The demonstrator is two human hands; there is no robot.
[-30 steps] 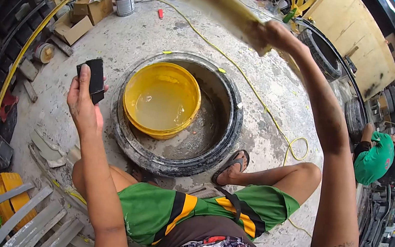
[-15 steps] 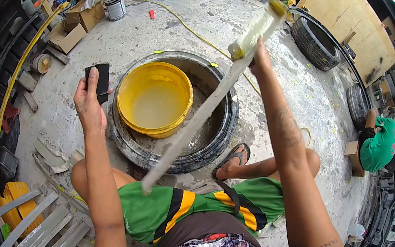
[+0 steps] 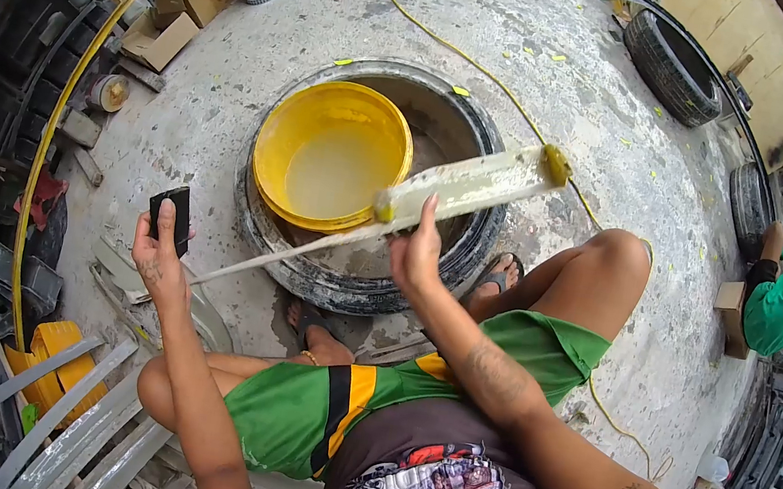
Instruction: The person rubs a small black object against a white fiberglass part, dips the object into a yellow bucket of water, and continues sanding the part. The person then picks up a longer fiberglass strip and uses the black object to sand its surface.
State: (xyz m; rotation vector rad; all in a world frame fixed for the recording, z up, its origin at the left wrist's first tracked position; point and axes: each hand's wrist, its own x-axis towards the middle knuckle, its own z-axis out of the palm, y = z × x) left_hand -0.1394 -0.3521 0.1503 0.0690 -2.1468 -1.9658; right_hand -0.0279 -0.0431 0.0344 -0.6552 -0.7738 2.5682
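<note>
Concrete shop floor, seated person working over a tyre (image 3: 358, 270).
Right hand (image 3: 415, 253) grips long pale strip (image 3: 439, 191); left hand (image 3: 156, 246) holds black block (image 3: 173, 212). Strip spans yellow bucket (image 3: 330, 151) inside tyre; loose grip could drop it in the liquid.

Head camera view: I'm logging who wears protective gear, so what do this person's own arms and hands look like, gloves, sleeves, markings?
Both are bare: no gloves, no sleeves reaching the forearms, no watch or bands visible. The left hand and its forearm show no markings. The right hand is likewise ungloved; its arm carries dark tattoos, a patterned one on the forearm and lettering on the upper arm.
</note>
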